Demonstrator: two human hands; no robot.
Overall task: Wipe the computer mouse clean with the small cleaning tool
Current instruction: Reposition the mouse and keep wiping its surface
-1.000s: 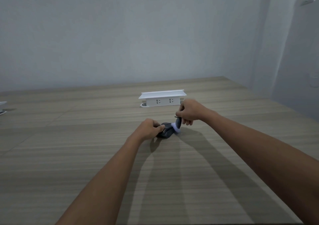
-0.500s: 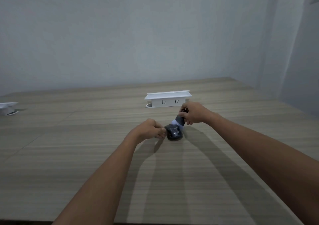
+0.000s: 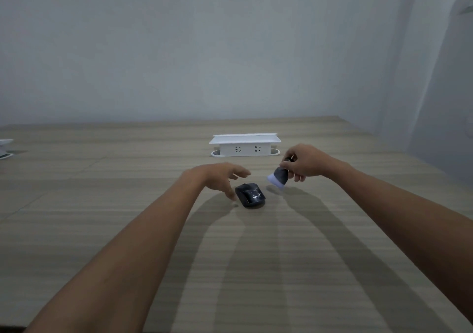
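Just beneath left hand [image 3: 220, 176], fingers spread and released: computer mouse [image 3: 250, 195] flat on table [image 3: 128, 204]. Beside it, right hand [image 3: 304, 164] clenched round small cleaning tool [image 3: 279, 177], pale head lifted clear. No wiping contact now; likely done or pausing, cleanliness unreadable.

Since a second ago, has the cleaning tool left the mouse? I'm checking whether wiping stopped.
Yes. The cleaning tool has lifted off the mouse, rightward, toward the socket box's right end.

Your black mouse [image 3: 250, 195] flat on the wood desk, white lettering on top, untouched, your small dark brush [image 3: 278, 177] just right of it, raised, tilted, white bristles pointing down-left
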